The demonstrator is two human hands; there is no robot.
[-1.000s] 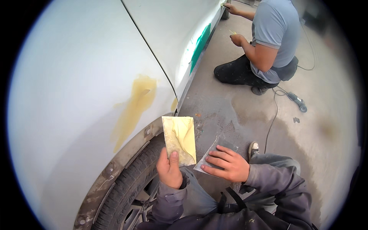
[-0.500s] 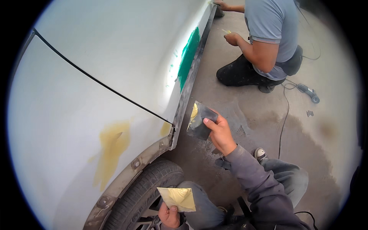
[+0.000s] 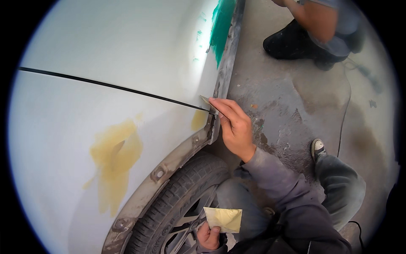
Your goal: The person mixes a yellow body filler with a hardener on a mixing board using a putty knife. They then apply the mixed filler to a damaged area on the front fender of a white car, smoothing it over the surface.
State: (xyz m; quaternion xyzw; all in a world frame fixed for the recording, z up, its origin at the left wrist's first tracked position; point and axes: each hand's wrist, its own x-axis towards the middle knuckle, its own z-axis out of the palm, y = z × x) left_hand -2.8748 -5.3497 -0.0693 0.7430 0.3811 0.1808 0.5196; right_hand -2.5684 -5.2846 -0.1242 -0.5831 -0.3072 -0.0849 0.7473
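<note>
My right hand grips a dark flat filler spreader, seen nearly edge-on. Its tip is at the lower edge of a white car's body panel, just above the dark seam; whether it touches cannot be made out. Low in the view, my left hand pinches a thin flat plate bearing a smear of pale yellow filler. Left of the spreader, a small yellow patch lies below the seam. Farther left, a larger yellow patch covers part of the white panel.
Green filler marks the panel's far lower edge. Below the bare wheel arch edge stands a tyre. A co-worker kneels at the far right. A cable and a blurred power tool lie on the stained floor.
My right hand has brought the spreader left to the panel edge by the seam, turning it edge-on. The view has shifted, so the car and co-worker sit differently. My left hand still holds its plate.
</note>
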